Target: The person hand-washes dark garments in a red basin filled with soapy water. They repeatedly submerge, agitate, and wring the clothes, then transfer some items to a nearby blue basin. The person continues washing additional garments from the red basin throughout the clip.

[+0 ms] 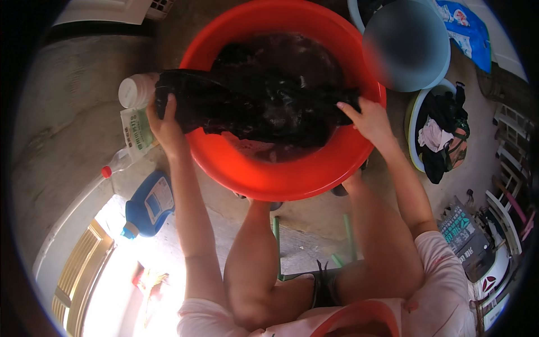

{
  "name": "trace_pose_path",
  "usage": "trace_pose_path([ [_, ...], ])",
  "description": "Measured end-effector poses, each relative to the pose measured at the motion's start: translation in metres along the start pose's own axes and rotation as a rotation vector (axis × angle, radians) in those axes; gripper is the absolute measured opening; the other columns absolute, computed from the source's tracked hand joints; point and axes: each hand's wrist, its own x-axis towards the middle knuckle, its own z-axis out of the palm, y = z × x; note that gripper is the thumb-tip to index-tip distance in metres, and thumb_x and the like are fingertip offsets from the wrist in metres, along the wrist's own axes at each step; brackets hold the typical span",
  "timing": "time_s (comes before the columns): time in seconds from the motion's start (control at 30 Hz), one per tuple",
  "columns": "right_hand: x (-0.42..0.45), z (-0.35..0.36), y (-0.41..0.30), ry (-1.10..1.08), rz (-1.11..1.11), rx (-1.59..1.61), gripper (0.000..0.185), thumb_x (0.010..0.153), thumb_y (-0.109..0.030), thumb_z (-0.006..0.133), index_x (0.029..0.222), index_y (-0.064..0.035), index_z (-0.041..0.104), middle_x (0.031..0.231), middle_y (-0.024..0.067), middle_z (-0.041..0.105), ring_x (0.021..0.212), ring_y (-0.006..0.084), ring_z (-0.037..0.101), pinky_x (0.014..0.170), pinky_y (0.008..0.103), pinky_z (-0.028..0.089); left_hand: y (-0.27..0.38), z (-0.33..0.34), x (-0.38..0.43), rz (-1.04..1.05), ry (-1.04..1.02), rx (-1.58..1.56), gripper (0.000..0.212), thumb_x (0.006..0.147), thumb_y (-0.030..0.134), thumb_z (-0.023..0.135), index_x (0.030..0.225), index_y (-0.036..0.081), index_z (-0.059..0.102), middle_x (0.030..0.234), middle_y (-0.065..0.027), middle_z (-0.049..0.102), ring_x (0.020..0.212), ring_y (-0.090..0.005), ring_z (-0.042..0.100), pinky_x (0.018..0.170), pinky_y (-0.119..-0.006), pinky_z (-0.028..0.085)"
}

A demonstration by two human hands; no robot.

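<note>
A wet black garment (pixel 252 105) is stretched across a large red plastic basin (pixel 269 185) that holds dark, foamy water (pixel 294 50). At the basin's left rim, my left hand (pixel 166 122) grips one end of the cloth, thumb on top. Near the right rim, my right hand (pixel 366 118) pinches the other end between thumb and fingers. The middle of the garment sags towards the water; whether its underside is in the water cannot be told.
Left of the basin are a white-lidded jar (pixel 132 92), a green and white packet (pixel 138 128), a clear bottle (pixel 121 162) and a blue detergent bottle (pixel 149 204). At right stand a basin of clothes (pixel 412 139) and a grey-blue round container (pixel 440 63).
</note>
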Motion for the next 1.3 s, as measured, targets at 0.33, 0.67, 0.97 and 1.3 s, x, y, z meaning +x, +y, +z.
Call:
trace_pose_path([
  [0.33,0.063,0.068,0.001,-0.095,-0.136,-0.172,0.075,0.083,-0.028,0.074,0.145,-0.0068,0.038,0.137,0.0244,0.049,0.128,0.0388,0.048,0.105,0.0453,0.042,-0.107,0.096,-0.080,0.781,-0.806,1.099,0.052,0.087,0.032,0.068,0.136,0.018,0.056,0.152,-0.0114,0.037,0.145,-0.0352,0.023,0.115,-0.057,0.024],
  [0.67,0.094,0.057,-0.024,0.468,-0.505,0.366,0.056,0.087,-0.008,0.063,0.140,-0.0068,0.044,0.135,0.0198,0.046,0.120,0.0379,0.051,0.100,0.0434,0.045,-0.163,0.129,-0.025,0.327,-0.642,1.054,0.063,0.085,0.011,0.058,0.145,0.018,0.040,0.148,-0.0070,0.042,0.144,-0.0301,0.027,0.094,-0.039,0.055],
  [0.97,0.142,0.081,-0.008,0.369,-0.564,-0.144,0.070,0.079,-0.008,0.070,0.142,-0.0083,0.039,0.128,0.0242,0.050,0.118,0.0363,0.051,0.097,0.0430,0.045,-0.150,0.127,-0.047,0.700,-0.742,1.078,0.071,0.085,0.009,0.057,0.151,0.019,0.034,0.157,-0.0113,0.028,0.142,-0.0304,0.030,0.114,-0.052,0.027],
  [1.3,0.113,0.091,-0.034,-0.138,-0.040,0.438,0.043,0.089,-0.044,0.067,0.087,-0.0011,0.069,0.071,0.0070,0.064,0.061,0.0149,0.059,0.060,0.0288,0.046,-0.121,0.143,-0.042,0.735,-0.714,1.201,0.037,0.076,0.023,0.072,0.110,0.010,0.067,0.127,-0.0117,0.058,0.125,-0.0318,0.046,0.104,-0.047,0.037],
])
